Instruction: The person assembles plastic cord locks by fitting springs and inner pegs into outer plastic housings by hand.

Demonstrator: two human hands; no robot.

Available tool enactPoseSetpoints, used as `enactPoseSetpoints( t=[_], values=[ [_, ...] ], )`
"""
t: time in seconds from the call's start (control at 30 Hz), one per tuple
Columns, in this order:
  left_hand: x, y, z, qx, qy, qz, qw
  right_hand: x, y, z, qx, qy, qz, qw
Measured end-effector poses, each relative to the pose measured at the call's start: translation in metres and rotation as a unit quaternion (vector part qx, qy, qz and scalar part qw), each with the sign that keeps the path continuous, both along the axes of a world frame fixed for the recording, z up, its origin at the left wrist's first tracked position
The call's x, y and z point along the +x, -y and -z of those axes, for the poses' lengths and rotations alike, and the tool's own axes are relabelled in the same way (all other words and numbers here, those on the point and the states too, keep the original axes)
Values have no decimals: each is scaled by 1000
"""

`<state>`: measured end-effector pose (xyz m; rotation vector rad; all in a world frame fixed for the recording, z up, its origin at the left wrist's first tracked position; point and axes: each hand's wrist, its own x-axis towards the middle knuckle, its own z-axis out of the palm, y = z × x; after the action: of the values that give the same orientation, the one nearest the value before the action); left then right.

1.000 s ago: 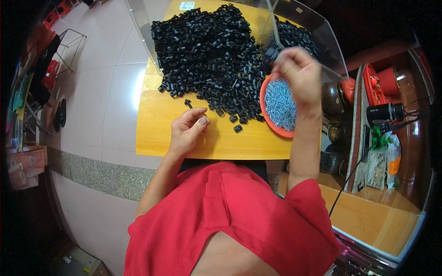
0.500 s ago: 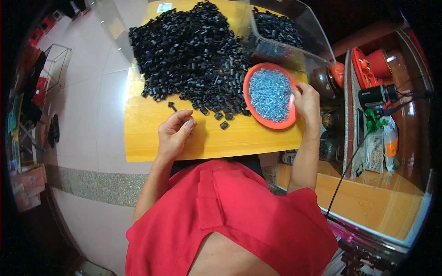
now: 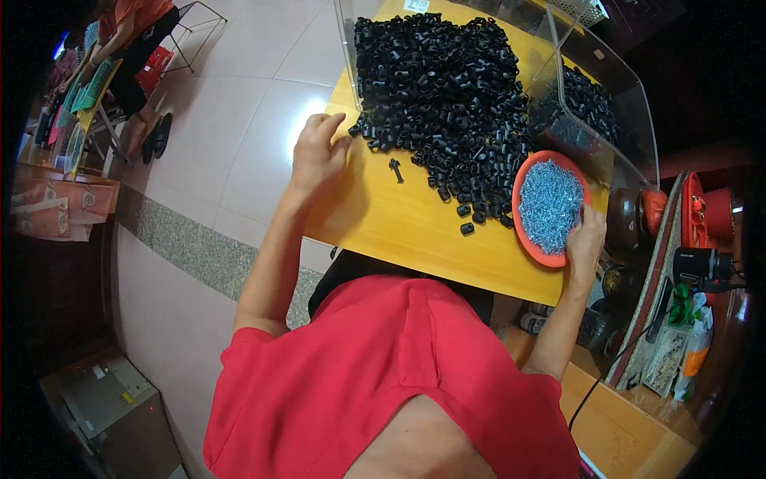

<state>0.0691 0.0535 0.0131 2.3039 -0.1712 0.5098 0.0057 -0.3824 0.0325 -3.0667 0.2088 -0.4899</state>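
Observation:
My left hand point(image 3: 319, 156) is held over the left edge of the yellow table point(image 3: 383, 219), its fingers apart and nothing in them. To its right lies a small black stem-shaped piece point(image 3: 396, 170), by itself on the wood. A large heap of short black tube-like pieces point(image 3: 443, 88) covers the far part of the table. On the right sits a red plate point(image 3: 520, 219), full of tiny silvery-blue metal pieces point(image 3: 550, 203) too small to name. My right hand point(image 3: 586, 238) is closed at the plate's right rim, its fingertips partly hidden.
A clear plastic bin point(image 3: 646, 120) stands at the far right with more black pieces inside. Right of the table, jars and a shelf point(image 3: 666, 311) hold a black cylindrical device point(image 3: 702, 266). At the far left another person point(image 3: 132, 60) is beside a small table.
My left hand has moved left, away from the stem-shaped piece, and its fingers have spread. My right hand stays at the plate's rim. The whole view has shifted and tilted.

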Motion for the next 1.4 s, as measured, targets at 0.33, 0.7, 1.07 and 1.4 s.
enactPoseSetpoints(
  t=[0.33, 0.7, 1.07, 1.4],
  values=[
    [13, 13, 8, 103, -26, 53, 993, -7, 0, 0, -6, 31, -5, 999],
    [-9, 16, 7, 31, -12, 84, 996, -11, -5, -8, 50, 29, -15, 998],
    [14, 16, 17, -130, -93, 47, 986, -7, 4, 1, -16, 20, -61, 998],
    [1, 34, 6, -210, -143, 103, 962, -12, 7, -11, 70, 10, -19, 997]
  ],
)
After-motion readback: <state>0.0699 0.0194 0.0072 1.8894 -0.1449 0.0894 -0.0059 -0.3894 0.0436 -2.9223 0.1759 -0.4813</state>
